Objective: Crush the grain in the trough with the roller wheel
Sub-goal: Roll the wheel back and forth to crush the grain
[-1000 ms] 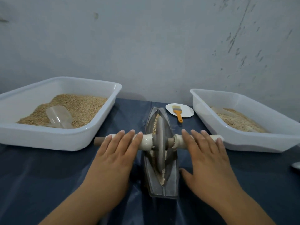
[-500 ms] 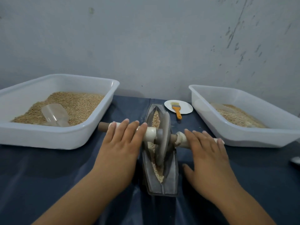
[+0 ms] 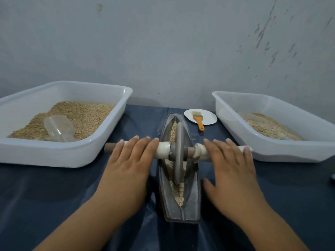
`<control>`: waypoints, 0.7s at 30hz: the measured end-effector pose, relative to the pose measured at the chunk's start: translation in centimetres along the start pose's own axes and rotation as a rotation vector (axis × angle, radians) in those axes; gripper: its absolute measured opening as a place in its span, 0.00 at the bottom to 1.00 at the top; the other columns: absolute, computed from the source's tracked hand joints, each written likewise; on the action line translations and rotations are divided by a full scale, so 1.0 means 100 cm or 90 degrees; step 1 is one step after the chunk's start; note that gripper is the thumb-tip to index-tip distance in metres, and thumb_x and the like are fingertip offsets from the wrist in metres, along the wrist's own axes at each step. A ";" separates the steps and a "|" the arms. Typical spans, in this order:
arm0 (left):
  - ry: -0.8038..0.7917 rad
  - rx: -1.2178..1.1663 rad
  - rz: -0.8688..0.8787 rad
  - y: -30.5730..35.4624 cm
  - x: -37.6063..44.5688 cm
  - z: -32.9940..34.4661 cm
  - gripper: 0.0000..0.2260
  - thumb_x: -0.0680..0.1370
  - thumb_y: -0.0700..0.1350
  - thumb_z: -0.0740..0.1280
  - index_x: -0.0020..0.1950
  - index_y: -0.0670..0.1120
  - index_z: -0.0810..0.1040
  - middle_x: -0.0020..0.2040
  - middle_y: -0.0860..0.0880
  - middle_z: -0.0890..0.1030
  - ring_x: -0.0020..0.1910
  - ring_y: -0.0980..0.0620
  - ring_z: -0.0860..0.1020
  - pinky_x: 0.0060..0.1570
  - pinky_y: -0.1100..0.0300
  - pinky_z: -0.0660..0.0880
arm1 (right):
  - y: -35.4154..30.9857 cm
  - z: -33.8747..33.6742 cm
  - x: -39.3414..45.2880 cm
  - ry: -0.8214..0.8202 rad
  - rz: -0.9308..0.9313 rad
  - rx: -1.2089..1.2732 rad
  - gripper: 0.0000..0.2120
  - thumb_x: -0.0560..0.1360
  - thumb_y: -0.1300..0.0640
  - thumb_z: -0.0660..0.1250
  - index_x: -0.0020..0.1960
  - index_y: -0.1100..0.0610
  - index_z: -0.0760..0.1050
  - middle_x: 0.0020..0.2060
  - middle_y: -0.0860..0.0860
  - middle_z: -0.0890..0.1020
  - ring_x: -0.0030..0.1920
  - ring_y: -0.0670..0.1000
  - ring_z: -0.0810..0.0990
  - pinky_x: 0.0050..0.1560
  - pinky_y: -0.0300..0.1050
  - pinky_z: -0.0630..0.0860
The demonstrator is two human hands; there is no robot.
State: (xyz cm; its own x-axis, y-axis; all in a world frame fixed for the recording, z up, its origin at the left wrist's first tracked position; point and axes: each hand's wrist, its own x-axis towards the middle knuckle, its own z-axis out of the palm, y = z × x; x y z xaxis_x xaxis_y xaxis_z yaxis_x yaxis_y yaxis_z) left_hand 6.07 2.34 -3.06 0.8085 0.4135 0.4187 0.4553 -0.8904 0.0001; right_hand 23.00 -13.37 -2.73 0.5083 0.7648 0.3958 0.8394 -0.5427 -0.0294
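The boat-shaped metal trough (image 3: pixel 181 209) sits on the dark blue cloth (image 3: pixel 54 196) in the middle of the table, its long axis running near to far, with crushed grain (image 3: pixel 178 193) lying along its groove. The roller wheel (image 3: pixel 177 156) stands upright in the groove about midway along, its axle handle (image 3: pixel 163 150) sticking out to both sides. The left hand (image 3: pixel 129 165) lies flat, fingers straight, pressing on the left part of the handle; the right hand (image 3: pixel 231 167) lies flat and relaxed the same way on the right part. To the left stands a white tub (image 3: pixel 59 156) of grain with a clear scoop (image 3: pixel 59 128) in it, to the right another tub (image 3: pixel 290 151), and at the far side a small plate (image 3: pixel 208 116) bearing an orange-handled brush (image 3: pixel 199 122).
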 end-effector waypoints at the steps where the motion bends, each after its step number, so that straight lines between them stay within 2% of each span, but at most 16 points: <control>1: -0.017 0.009 -0.014 0.001 0.010 -0.001 0.40 0.67 0.40 0.73 0.77 0.46 0.60 0.73 0.46 0.66 0.74 0.42 0.61 0.73 0.42 0.54 | 0.003 -0.001 0.011 -0.032 0.010 0.020 0.43 0.72 0.48 0.69 0.78 0.44 0.47 0.76 0.47 0.56 0.78 0.51 0.45 0.77 0.58 0.37; 3: -0.030 0.021 -0.037 0.001 0.036 -0.003 0.37 0.75 0.44 0.65 0.79 0.51 0.47 0.76 0.51 0.56 0.77 0.47 0.50 0.75 0.45 0.43 | 0.007 -0.002 0.035 -0.084 0.032 0.047 0.41 0.75 0.51 0.66 0.79 0.44 0.44 0.77 0.45 0.54 0.78 0.50 0.44 0.77 0.56 0.35; 6: -0.057 0.027 -0.063 0.001 0.063 -0.002 0.32 0.77 0.45 0.60 0.77 0.52 0.48 0.75 0.52 0.57 0.76 0.48 0.50 0.75 0.45 0.43 | 0.005 0.001 0.053 -0.117 0.059 0.066 0.41 0.75 0.53 0.66 0.79 0.45 0.45 0.77 0.47 0.56 0.78 0.51 0.46 0.77 0.57 0.38; 9: -0.059 0.027 -0.051 -0.001 0.047 0.002 0.34 0.75 0.44 0.62 0.77 0.51 0.48 0.75 0.52 0.56 0.77 0.48 0.49 0.75 0.46 0.42 | 0.005 0.005 0.036 -0.076 0.049 0.036 0.42 0.75 0.52 0.65 0.79 0.44 0.43 0.77 0.45 0.54 0.78 0.50 0.44 0.77 0.56 0.36; 10: -0.029 0.029 -0.033 -0.001 0.036 0.003 0.36 0.73 0.42 0.65 0.78 0.50 0.51 0.75 0.51 0.58 0.77 0.47 0.51 0.75 0.45 0.45 | 0.006 0.006 0.026 -0.053 0.035 0.017 0.42 0.75 0.51 0.66 0.79 0.44 0.42 0.76 0.45 0.53 0.78 0.49 0.43 0.77 0.56 0.36; 13: 0.053 -0.003 0.022 -0.004 0.015 0.008 0.39 0.61 0.36 0.74 0.72 0.43 0.69 0.68 0.44 0.73 0.70 0.39 0.68 0.70 0.38 0.61 | 0.007 0.010 0.003 -0.007 0.011 -0.003 0.44 0.73 0.50 0.67 0.79 0.43 0.44 0.76 0.44 0.56 0.78 0.50 0.44 0.76 0.54 0.34; 14: 0.052 0.009 0.024 -0.006 0.016 0.009 0.39 0.61 0.36 0.74 0.72 0.43 0.70 0.67 0.44 0.74 0.70 0.39 0.69 0.69 0.38 0.61 | 0.008 0.010 0.004 -0.014 0.011 -0.007 0.43 0.73 0.50 0.67 0.79 0.43 0.44 0.76 0.44 0.55 0.78 0.49 0.44 0.76 0.54 0.33; 16: -0.004 0.041 -0.002 -0.005 0.029 0.007 0.39 0.68 0.40 0.70 0.77 0.46 0.59 0.74 0.47 0.65 0.75 0.43 0.59 0.74 0.42 0.51 | 0.011 0.010 0.019 -0.051 0.022 0.004 0.43 0.74 0.50 0.66 0.78 0.42 0.42 0.76 0.43 0.55 0.78 0.48 0.44 0.76 0.53 0.33; 18: -0.027 0.052 -0.029 -0.007 0.055 0.008 0.35 0.75 0.43 0.62 0.78 0.50 0.47 0.76 0.51 0.55 0.77 0.47 0.50 0.75 0.45 0.42 | 0.011 0.009 0.045 -0.082 0.034 0.024 0.41 0.74 0.52 0.66 0.78 0.43 0.44 0.75 0.44 0.57 0.77 0.49 0.48 0.77 0.55 0.36; 21: -0.068 0.025 -0.065 -0.011 0.088 0.009 0.32 0.76 0.44 0.61 0.77 0.51 0.49 0.75 0.50 0.58 0.76 0.47 0.53 0.75 0.45 0.44 | 0.008 0.005 0.079 -0.103 0.049 0.030 0.38 0.74 0.52 0.67 0.78 0.46 0.52 0.74 0.47 0.63 0.75 0.51 0.57 0.77 0.57 0.46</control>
State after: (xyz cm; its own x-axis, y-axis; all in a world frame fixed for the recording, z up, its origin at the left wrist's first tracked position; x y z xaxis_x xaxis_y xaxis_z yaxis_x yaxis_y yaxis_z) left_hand 13.04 7.15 -0.19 0.7915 0.5207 0.3199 0.5494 -0.8356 0.0008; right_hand 27.80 -7.64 -0.11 0.5921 0.7697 0.2388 0.8033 -0.5873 -0.0989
